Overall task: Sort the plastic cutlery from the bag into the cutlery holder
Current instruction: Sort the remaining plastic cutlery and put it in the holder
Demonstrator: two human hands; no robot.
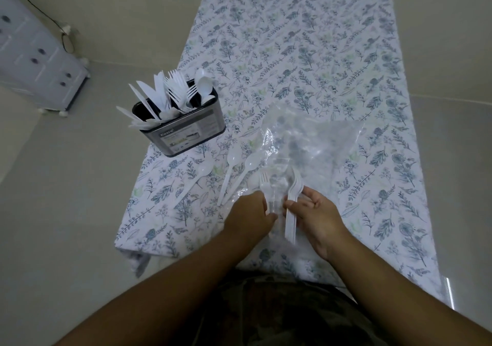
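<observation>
A clear plastic bag lies crumpled on the floral tablecloth. My right hand grips a stacked bundle of white forks at the bag's near edge. My left hand pinches the handle of a single white fork lying on the bag's near edge. Three white spoons lie loose on the cloth left of the bag. The black cutlery holder stands at the table's left edge, with knives, forks and spoons upright in separate compartments.
The table is long and narrow, covered with a blue floral cloth, and runs away from me. A white drawer cabinet stands on the floor at the far left. Several knives lean out over the holder's left rim.
</observation>
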